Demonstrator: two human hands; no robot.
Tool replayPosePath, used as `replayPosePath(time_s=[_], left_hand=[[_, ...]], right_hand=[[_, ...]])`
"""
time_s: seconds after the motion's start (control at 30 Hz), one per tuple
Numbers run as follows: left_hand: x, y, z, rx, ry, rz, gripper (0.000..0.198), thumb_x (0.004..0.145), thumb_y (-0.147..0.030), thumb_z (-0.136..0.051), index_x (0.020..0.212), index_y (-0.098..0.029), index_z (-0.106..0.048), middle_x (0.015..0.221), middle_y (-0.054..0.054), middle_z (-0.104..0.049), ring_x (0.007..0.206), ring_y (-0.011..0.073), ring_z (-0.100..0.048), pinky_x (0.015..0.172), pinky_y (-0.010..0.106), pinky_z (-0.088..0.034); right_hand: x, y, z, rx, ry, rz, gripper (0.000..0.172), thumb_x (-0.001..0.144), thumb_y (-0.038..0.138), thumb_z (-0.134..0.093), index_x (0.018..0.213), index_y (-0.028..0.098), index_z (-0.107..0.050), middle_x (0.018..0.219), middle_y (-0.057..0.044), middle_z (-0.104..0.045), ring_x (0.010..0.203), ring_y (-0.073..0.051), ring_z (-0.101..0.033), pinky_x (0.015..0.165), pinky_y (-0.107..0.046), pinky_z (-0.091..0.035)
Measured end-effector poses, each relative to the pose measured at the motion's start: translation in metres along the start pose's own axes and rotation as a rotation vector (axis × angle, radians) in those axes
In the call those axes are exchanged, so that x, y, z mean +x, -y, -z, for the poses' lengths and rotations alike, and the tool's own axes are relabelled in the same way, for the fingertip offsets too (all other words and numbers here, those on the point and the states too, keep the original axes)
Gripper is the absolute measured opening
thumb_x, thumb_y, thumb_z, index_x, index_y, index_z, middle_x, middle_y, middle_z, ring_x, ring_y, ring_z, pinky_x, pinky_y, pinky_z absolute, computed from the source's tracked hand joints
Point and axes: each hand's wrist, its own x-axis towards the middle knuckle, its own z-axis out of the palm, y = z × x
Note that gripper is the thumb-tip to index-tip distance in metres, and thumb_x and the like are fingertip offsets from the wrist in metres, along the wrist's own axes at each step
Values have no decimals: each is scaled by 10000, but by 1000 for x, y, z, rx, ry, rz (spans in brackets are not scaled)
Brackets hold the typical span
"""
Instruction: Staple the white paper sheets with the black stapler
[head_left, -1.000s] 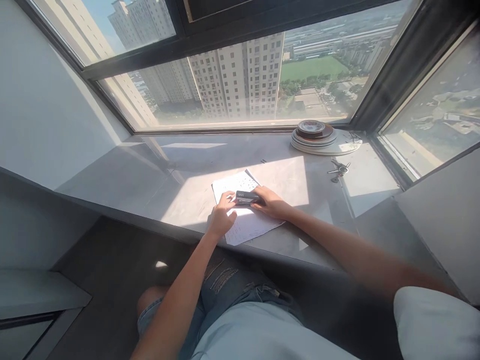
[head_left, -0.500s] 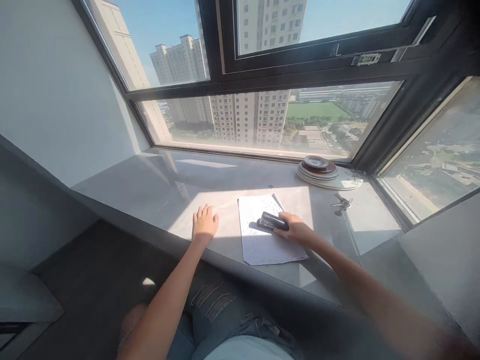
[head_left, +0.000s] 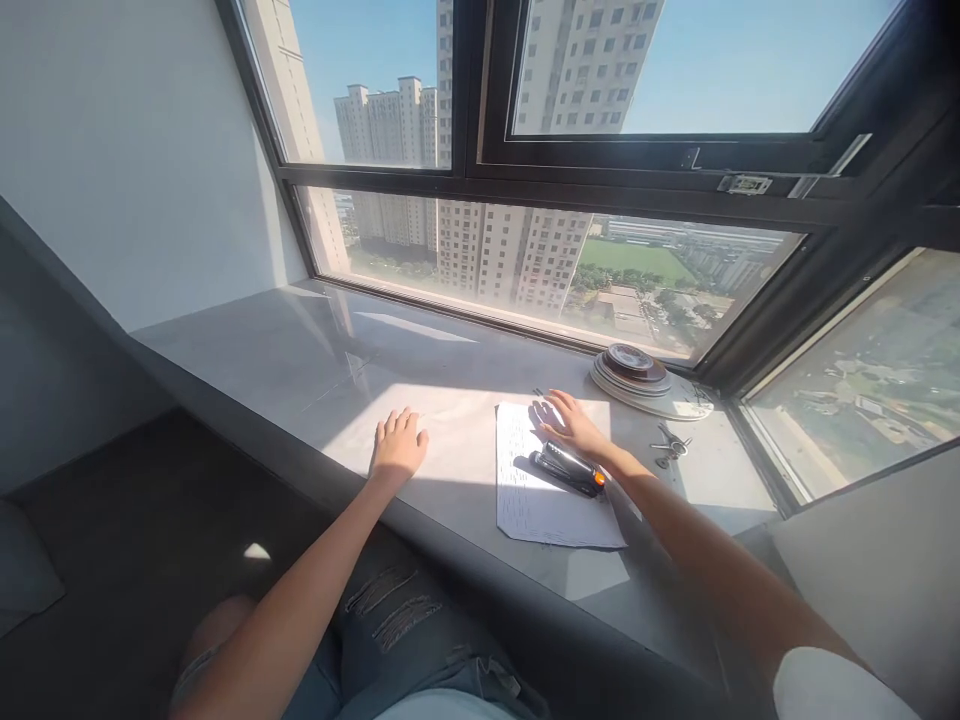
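A black stapler (head_left: 568, 469) with an orange spot at one end lies on sheets of paper (head_left: 555, 525) that carry lines of writing. Just beyond the stapler, my right hand (head_left: 574, 425) is over the upper part of the paper, fingers apart and holding nothing. Close to its fingertips are small dark marks, perhaps staples (head_left: 538, 392), on the sill. To the left of the paper, my left hand (head_left: 397, 447) lies flat on the sill (head_left: 442, 430) with its fingers spread.
Stacked plates or lids (head_left: 634, 380) stand at the back right against the window frame (head_left: 525, 186). Nearer, a bunch of keys (head_left: 673, 444) lies on the sill. The sill's front edge (head_left: 480, 555) runs above my legs.
My right hand has let go of the stapler, leaving it on the paper, and has moved away from me, opening its fingers. My left hand stays flat. The camera view has shifted.
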Motion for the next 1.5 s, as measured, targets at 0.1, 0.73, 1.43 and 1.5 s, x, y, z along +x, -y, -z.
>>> replayPosePath(time_s=[0.1, 0.73, 1.43, 1.5], left_hand=[[0, 1, -2, 13, -7, -8, 518, 1081, -330, -402, 1543, -186, -587, 1725, 140, -460, 1632, 394, -339, 1332, 626, -249], [-23, 20, -2, 162, -157, 283, 550, 1026, -118, -376, 1488, -199, -662, 1637, 165, -551, 1559, 337, -442, 1298, 560, -312], [-24, 15, 3, 127, -160, 314, 518, 1014, -153, -424, 1477, -187, -655, 1599, 170, -573, 1529, 341, -449, 1296, 535, -278], [-23, 14, 3, 121, -150, 313, 522, 1003, -155, -442, 1479, -185, -653, 1603, 175, -565, 1530, 345, -445, 1301, 539, -274]], right_hand=[[21, -8, -32, -142, 70, -85, 795, 997, 767, -477, 1507, 162, -553, 1639, -259, -485, 1613, -453, -344, 1286, -686, -333], [136, 138, -142, -315, 319, -13, 668, 1152, 513, -329, 1705, 139, -362, 1821, -166, -211, 1691, -291, -213, 1352, -532, -202], [48, 70, -64, -253, 455, 57, 676, 1143, 531, -230, 1762, 266, -290, 1826, -39, -169, 1710, -275, -116, 1370, -530, -100], [38, 56, -56, -266, 444, 29, 681, 1135, 539, -222, 1762, 281, -293, 1824, -31, -173, 1710, -271, -118, 1370, -530, -106]])
